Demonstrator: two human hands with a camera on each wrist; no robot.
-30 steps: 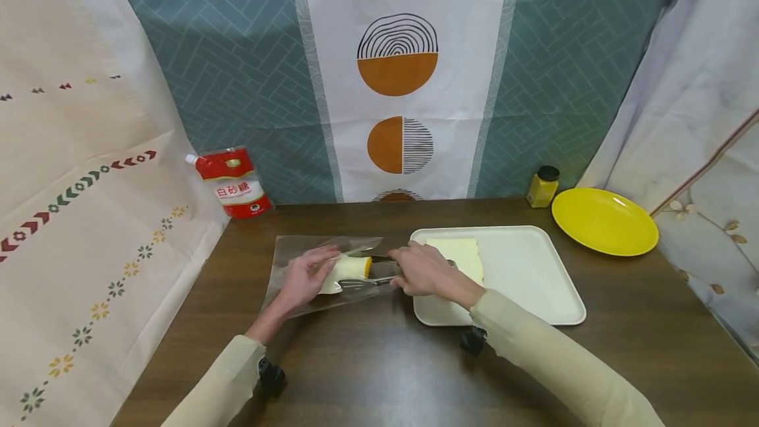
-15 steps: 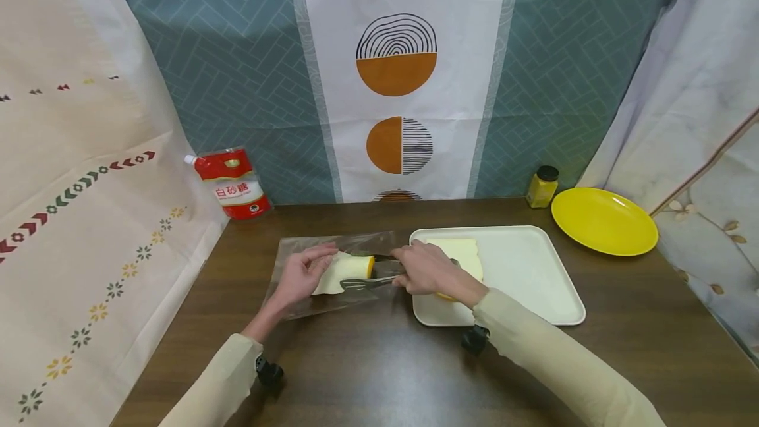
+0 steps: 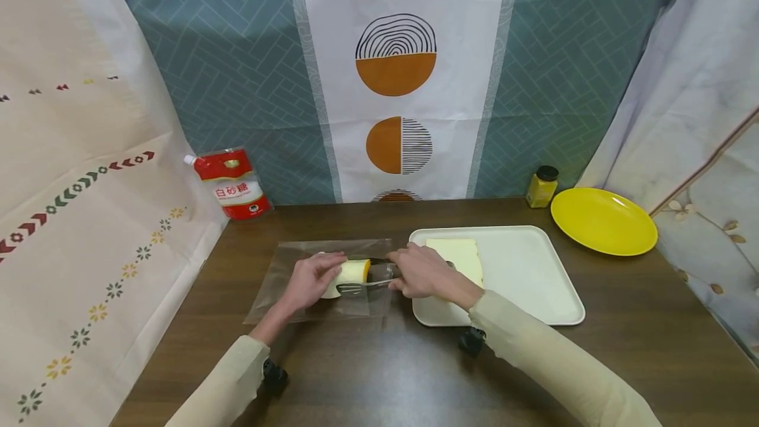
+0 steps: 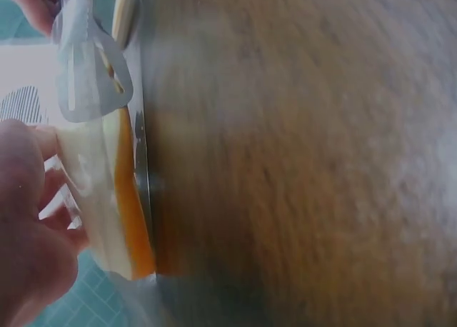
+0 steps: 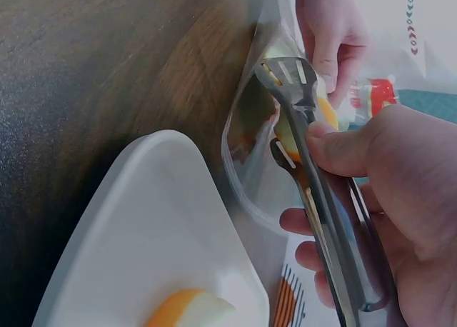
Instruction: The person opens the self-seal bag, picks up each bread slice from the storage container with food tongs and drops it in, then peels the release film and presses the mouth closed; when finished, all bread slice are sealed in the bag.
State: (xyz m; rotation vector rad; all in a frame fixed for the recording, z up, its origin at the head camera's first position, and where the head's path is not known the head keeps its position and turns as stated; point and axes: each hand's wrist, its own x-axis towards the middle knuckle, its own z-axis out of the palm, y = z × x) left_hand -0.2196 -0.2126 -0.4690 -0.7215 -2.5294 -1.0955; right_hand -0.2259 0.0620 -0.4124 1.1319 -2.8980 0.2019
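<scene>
My right hand (image 3: 423, 271) grips metal tongs (image 5: 325, 198) with slotted ends. The tong arms reach into the mouth of a clear plastic bag (image 3: 284, 282) on the brown table, one on either side of a slice of bread (image 3: 354, 271). This slice is pale with an orange-brown crust and lies tilted inside the bag. On its left, my left hand (image 3: 311, 279) holds the bread through the plastic, fingers curled behind it in the left wrist view. More pale bread (image 3: 465, 256) lies on the white tray (image 3: 528, 275), partly hidden under my right wrist.
A yellow plate (image 3: 605, 223) stands at the back right beside a yellow jar (image 3: 542, 187) with a black lid. A red and white sugar pouch (image 3: 232, 183) leans at the back left. Patterned cloths (image 3: 273, 71) hang behind and along the sides.
My left hand has shifted slightly right and nearer. The bread in the bag has moved a little left, and the bag's near edge has spread lower. My right hand still holds the tongs.
</scene>
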